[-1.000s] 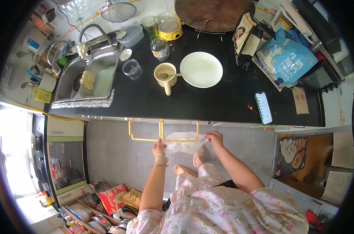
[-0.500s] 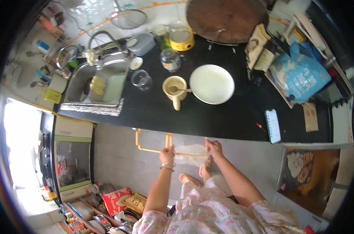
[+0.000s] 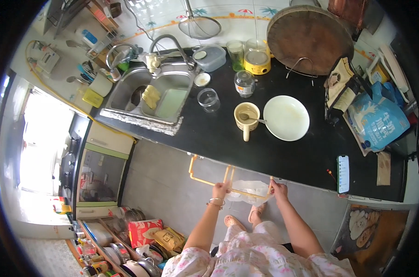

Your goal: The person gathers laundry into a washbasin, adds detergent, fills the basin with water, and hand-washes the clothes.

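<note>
Both my hands hold a thin clear plastic bag (image 3: 251,189) stretched between them, just below the front edge of the black counter (image 3: 218,138). My left hand (image 3: 220,190) grips its left edge and my right hand (image 3: 278,189) grips its right edge. The bag hangs against a yellow rail (image 3: 204,180) fixed under the counter edge. On the counter above stand a yellow mug with a spoon (image 3: 246,117) and an empty white plate (image 3: 286,117).
A steel sink (image 3: 158,99) with a tap is at the left. A glass (image 3: 208,99), a jar (image 3: 244,83), a blue bag (image 3: 378,117) and a phone (image 3: 343,173) lie on the counter. Packets and pots (image 3: 144,235) crowd the floor at lower left.
My hands with the bag have stayed at the yellow rail. The view has shifted, so the counter now sits lower and more to the right in the picture.
</note>
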The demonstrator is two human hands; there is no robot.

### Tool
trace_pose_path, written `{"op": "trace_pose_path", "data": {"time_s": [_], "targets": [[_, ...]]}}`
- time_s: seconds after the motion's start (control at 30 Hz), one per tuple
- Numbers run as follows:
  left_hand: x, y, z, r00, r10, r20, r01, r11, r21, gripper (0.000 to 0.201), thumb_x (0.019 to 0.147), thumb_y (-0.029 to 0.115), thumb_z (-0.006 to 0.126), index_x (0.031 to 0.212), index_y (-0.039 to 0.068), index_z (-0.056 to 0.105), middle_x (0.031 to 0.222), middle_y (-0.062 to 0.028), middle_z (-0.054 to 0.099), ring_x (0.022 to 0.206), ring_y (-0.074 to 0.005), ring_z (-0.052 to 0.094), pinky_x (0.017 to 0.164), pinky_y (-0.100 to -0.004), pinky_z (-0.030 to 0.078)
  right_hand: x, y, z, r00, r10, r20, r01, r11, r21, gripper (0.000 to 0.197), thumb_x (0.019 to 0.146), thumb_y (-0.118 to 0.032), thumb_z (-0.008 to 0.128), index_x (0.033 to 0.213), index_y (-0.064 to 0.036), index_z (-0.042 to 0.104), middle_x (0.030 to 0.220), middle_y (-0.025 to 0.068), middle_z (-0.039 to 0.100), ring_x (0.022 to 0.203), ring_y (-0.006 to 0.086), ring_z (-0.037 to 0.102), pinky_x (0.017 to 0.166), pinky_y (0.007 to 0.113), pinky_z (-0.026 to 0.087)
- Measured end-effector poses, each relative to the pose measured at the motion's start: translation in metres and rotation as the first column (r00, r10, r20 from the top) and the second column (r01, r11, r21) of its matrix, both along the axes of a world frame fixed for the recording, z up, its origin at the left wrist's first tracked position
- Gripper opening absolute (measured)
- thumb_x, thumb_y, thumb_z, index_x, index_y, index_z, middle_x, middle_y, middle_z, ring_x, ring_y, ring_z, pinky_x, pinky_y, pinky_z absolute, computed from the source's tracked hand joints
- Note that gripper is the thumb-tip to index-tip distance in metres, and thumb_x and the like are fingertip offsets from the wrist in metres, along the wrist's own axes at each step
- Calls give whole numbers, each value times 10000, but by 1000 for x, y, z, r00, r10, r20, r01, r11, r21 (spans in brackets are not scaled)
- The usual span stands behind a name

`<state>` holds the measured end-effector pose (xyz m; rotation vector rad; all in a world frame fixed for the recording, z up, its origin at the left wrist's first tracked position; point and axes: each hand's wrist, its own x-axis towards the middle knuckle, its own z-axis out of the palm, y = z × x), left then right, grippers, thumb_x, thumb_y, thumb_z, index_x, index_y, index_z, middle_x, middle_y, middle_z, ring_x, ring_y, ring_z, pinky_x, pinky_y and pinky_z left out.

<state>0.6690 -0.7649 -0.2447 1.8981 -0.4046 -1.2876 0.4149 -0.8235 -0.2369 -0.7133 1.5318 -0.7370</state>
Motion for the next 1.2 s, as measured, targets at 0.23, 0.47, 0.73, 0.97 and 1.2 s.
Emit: {"op": "trace_pose_path", "data": {"time_s": [0.23, 0.47, 0.73, 0.97, 1.2], "targets": [[22, -4, -5, 996, 80, 29, -83, 987, 135, 484, 725, 411, 690, 868, -43, 605, 613, -37, 520, 492, -103, 464, 427, -227, 345, 8, -6, 8, 1000, -2, -29, 3, 1000, 29, 348, 790, -326, 634, 645, -9, 623, 591, 37, 590, 484, 103, 524, 460, 229, 410], [11, -17, 19, 791, -270, 550, 252, 962, 110, 375, 767, 432, 594, 895, 82, 644, 712, -138, 626, 669, -295, 603, 615, -365, 467, 4, -2, 6, 996, 52, -74, -47, 996, 72, 327, 789, -353, 630, 712, -36, 640, 670, 33, 620, 527, 103, 532, 494, 231, 418], [22, -18, 30, 683, -252, 686, 172, 968, 185, 331, 827, 381, 535, 952, 80, 593, 762, -135, 629, 736, -329, 591, 630, -409, 451, 0, 0, -6, 1000, 8, 29, -10, 995, 96, 240, 793, -296, 639, 751, -61, 615, 672, 11, 595, 533, 75, 500, 491, 216, 395], [-20, 37, 7, 829, 36, 559, 41, 991, -125, 366, 801, 286, 603, 1043, 45, 470, 666, -101, 546, 629, -274, 557, 599, -387, 444, -15, 4, 15, 984, -174, 26, 170, 980, 105, 250, 761, -271, 656, 790, -41, 560, 704, 38, 554, 508, 104, 479, 482, 241, 415], [-65, 96, -50, 627, -639, 446, 482, 768, 422, 650, 670, 379, 674, 1137, -16, 454, 1033, -186, 580, 962, -321, 564, 831, -374, 455, -47, 30, 14, 927, -109, 360, 1, 958, 288, 175, 690, 19, 601, 840, 10, 511, 741, 120, 558, 554, 197, 522, 493, 280, 438]]}}
